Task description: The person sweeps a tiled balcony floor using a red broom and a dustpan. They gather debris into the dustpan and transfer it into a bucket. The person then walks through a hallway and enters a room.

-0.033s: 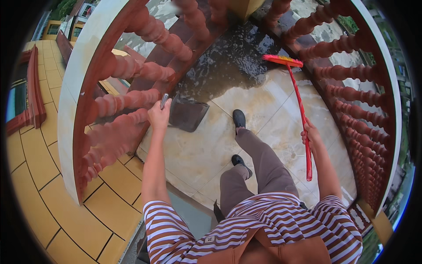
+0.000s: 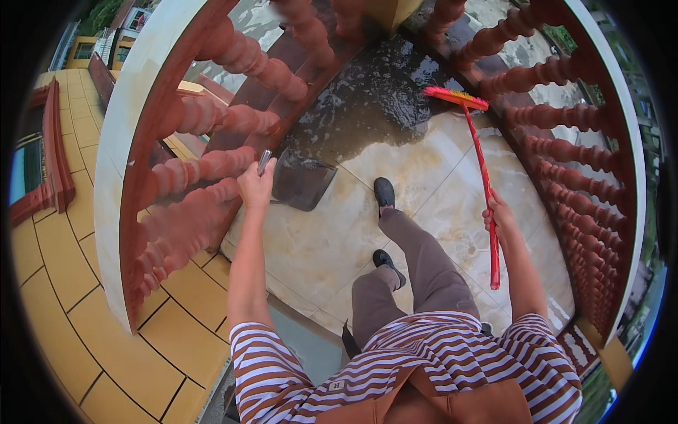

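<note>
My right hand (image 2: 499, 214) is closed around the red handle of a broom (image 2: 477, 152). The broom's pink-red and yellow bristle head (image 2: 455, 97) rests at the far right, by the base of the balusters and the edge of the dark puddle. On the other side, my left hand (image 2: 256, 185) grips a silver metal handle (image 2: 265, 159), its end poking up past my fingers. Just right of that hand, a dark, flat dustpan (image 2: 311, 186) lies on the tiles at the puddle's near edge. The join between handle and pan is hidden from view.
Murky water (image 2: 353, 106) covers the far corner of the pale tiled floor (image 2: 417, 169). Red balusters (image 2: 233, 116) under a white rail (image 2: 116, 177) line the left, with more balusters (image 2: 579, 155) on the right. My dark shoes (image 2: 383, 191) stand on the tiles between.
</note>
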Tool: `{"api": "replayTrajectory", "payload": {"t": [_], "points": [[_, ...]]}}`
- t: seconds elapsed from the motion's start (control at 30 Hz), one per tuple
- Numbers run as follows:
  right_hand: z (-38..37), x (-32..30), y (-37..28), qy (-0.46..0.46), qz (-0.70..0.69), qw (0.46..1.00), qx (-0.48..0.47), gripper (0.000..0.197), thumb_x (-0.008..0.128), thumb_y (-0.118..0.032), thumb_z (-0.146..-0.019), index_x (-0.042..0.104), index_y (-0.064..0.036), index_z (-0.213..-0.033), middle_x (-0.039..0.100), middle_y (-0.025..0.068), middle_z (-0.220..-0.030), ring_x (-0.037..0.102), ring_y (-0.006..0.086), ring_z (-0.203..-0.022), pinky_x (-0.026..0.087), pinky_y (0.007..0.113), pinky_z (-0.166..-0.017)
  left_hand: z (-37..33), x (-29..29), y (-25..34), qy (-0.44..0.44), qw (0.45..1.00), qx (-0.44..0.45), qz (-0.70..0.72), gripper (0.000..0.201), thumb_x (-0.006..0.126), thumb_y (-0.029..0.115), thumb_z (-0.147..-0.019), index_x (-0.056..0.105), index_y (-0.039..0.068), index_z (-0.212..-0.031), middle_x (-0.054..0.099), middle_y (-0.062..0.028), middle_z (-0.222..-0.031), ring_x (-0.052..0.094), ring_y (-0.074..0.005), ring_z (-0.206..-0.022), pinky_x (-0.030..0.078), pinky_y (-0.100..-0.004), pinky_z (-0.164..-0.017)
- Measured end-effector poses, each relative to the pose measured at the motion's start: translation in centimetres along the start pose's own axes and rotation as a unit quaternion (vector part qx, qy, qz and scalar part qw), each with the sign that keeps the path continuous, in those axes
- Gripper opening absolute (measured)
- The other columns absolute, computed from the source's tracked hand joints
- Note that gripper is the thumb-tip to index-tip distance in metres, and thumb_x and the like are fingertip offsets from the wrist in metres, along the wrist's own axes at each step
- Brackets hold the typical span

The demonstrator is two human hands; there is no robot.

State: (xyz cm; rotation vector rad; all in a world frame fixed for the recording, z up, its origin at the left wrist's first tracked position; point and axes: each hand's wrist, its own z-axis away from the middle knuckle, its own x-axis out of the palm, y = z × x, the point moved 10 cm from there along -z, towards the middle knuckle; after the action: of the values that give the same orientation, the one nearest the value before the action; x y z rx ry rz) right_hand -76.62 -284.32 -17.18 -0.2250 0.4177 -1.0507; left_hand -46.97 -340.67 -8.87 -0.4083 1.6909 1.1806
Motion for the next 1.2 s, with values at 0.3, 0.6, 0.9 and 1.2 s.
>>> {"api": "replayTrajectory", "payload": {"t": [0.3,0.6,0.9,1.2], "points": [[-4.1,7.8,-3.1,0.009,-0.045,0.999,0.005,0.053,0.036,-0.024,-0.100,0.016,-0.0268,-0.149,0.044,0.0020,-0.060,0.040,0.0119,-0.041,0.040,0.028,-0.035,-5.2,4.7,3.4,-0.041,0.999,0.012,0.026,0.044,0.069,0.039,-0.081,0.054,0.001,-0.064,0.054,-0.0162,-0.056,0.054,-0.0339,-0.051,0.043,-0.0414,-0.053],[3.8,21.4,4.0,-0.069,0.094,0.993,0.011,0.056,0.038,-0.023,-0.098,0.017,-0.0298,-0.149,0.044,0.0020,-0.060,0.043,0.0126,-0.043,0.041,0.030,-0.036,-2.3,3.9,-0.2,-0.052,0.993,0.023,0.104,0.043,0.070,0.037,-0.082,0.052,0.002,-0.065,0.053,-0.0150,-0.055,0.051,-0.0312,-0.049,0.042,-0.0399,-0.052],[22.6,28.5,14.3,-0.186,0.042,0.978,0.086,0.053,0.042,-0.025,-0.099,0.021,-0.0287,-0.148,0.046,0.0002,-0.061,0.041,0.0077,-0.041,0.037,0.024,-0.034,1.3,3.4,-5.2,-0.075,0.982,0.008,0.171,0.046,0.066,0.046,-0.082,0.057,0.003,-0.069,0.056,-0.0169,-0.059,0.055,-0.0331,-0.053,0.043,-0.0423,-0.055],[7.5,31.7,-0.7,-0.053,0.018,0.986,-0.156,0.055,0.045,-0.016,-0.092,0.031,-0.0198,-0.145,0.048,0.0036,-0.060,0.046,0.0132,-0.041,0.040,0.030,-0.036,0.9,3.6,-6.4,-0.133,0.962,0.014,0.239,0.047,0.066,0.044,-0.084,0.056,0.001,-0.067,0.051,-0.0102,-0.055,0.046,-0.0192,-0.051,0.041,-0.0368,-0.053]]}}
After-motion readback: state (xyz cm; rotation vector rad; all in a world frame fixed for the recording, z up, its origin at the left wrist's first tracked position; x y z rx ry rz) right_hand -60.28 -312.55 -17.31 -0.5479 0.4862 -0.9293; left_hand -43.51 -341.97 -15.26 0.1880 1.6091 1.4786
